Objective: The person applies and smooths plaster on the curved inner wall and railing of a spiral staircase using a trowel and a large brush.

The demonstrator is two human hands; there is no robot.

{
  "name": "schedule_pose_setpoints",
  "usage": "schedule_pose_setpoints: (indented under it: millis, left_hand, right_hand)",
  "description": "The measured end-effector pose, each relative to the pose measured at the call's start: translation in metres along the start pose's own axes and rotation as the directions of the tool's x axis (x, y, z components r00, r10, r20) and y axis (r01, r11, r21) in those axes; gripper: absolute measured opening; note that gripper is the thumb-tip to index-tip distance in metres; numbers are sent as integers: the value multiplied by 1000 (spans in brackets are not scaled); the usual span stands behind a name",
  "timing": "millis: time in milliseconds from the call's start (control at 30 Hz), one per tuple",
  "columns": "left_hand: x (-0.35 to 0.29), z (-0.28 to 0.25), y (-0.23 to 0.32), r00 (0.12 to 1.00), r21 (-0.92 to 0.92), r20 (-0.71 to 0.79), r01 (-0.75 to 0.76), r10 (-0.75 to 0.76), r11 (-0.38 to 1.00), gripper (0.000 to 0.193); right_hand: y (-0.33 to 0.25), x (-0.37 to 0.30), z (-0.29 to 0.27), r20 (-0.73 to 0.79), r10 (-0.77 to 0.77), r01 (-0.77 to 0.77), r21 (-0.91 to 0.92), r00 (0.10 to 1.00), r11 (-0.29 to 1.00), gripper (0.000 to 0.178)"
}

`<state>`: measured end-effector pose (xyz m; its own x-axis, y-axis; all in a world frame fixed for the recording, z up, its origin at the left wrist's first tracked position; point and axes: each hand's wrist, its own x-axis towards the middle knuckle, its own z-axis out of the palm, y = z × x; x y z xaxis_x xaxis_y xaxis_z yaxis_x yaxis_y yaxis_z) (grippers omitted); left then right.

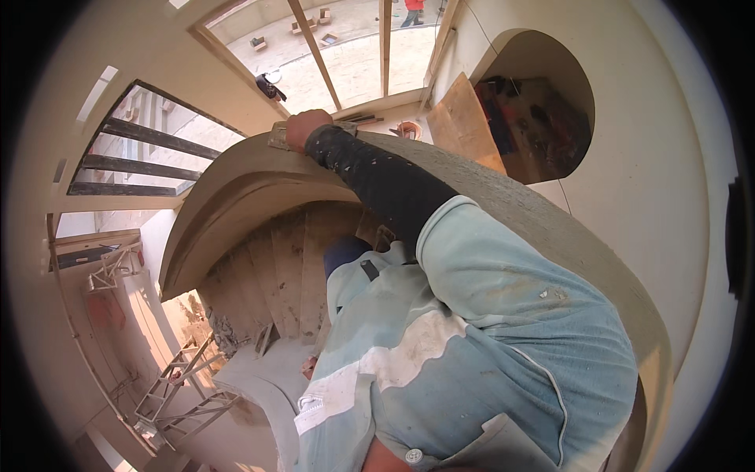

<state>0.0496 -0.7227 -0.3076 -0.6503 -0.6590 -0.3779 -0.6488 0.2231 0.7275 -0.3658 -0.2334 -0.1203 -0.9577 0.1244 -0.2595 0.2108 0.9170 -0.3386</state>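
Observation:
My right hand [307, 130], at the end of a black-sleeved arm, is closed round a flat plastering float [278, 137]. The float lies on the top of a curved, plastered stair wall [236, 167], near its far bend. The wall's grey top surface [503, 193] sweeps round to the right and looks rough in places. Only a small part of my left hand [309, 366] shows beside my light blue shirt; its fingers are mostly hidden. Below the curved wall, brown stair treads [275, 259] fan out.
An orange bucket [409, 129] stands beyond the wall, beside a leaning wooden board [468, 122]. To the right is a round wall opening [543, 106]. A barred window [145, 149] is at the left, with a metal ladder-like frame [185, 381] lower down. A distant person [414, 11] wears red.

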Motion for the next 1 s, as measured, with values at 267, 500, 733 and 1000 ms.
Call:
schedule_pose_setpoints:
  millis: [267,500,733,1000]
  left_hand:
    - [64,137,243,908,-364,213,-270,362,891,16]
    - [-17,229,476,589,-626,474,-298,655,721,24]
    - [-50,267,478,487,-650,628,-101,607,753,29]
    - [40,223,449,671,-526,564,-158,481,836,34]
  right_hand:
    - [55,-95,-57,86,167,-174,88,982,981,32]
    - [91,-178,-115,244,252,-257,-10,937,966,46]
    - [125,-336,-185,223,429,-473,219,876,853,42]
    - [158,-430,-216,413,673,-777,466,614,424,13]
